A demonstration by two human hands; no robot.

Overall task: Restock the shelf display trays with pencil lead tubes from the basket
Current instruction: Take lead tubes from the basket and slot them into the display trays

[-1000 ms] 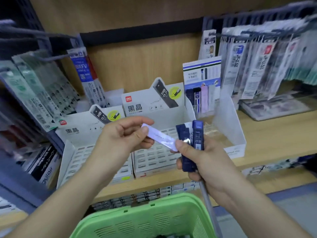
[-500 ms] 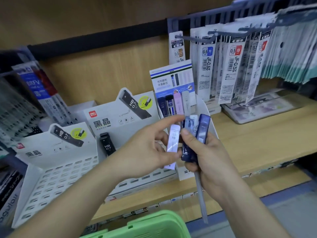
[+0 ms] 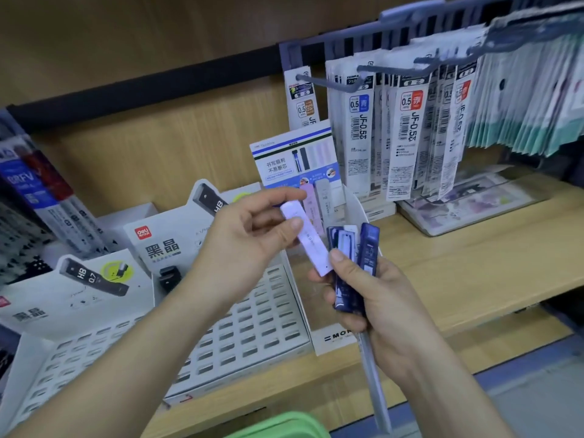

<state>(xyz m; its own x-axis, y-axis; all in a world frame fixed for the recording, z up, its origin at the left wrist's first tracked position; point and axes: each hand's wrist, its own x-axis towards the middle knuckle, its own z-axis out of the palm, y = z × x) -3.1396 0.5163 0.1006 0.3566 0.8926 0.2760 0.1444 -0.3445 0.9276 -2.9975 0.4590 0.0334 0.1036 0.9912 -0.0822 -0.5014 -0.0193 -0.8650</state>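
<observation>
One pale lilac flat plastic lead tube point(image 3: 308, 240) is pinched by the left hand point(image 3: 249, 241); upright half a second ago, it is now tilted in front of the white plastic display tray point(image 3: 335, 336) right of centre. Dark blue lead tubes point(image 3: 368, 248) are gripped in the right hand point(image 3: 379, 301). Placement is judged imminent.

Above the slotted tray point(image 3: 252, 327) the way down is open, with one black tube point(image 3: 169, 278) standing at its back. My left hand point(image 3: 249, 235) pinching a lilac tube point(image 3: 308, 238) and my right hand point(image 3: 376, 295) gripping blue tubes point(image 3: 368, 248) crowd the narrow tray's point(image 3: 331, 338) mouth. Hanging refill packs point(image 3: 407, 137) overhang the shelf point(image 3: 474, 279) to the right.
</observation>
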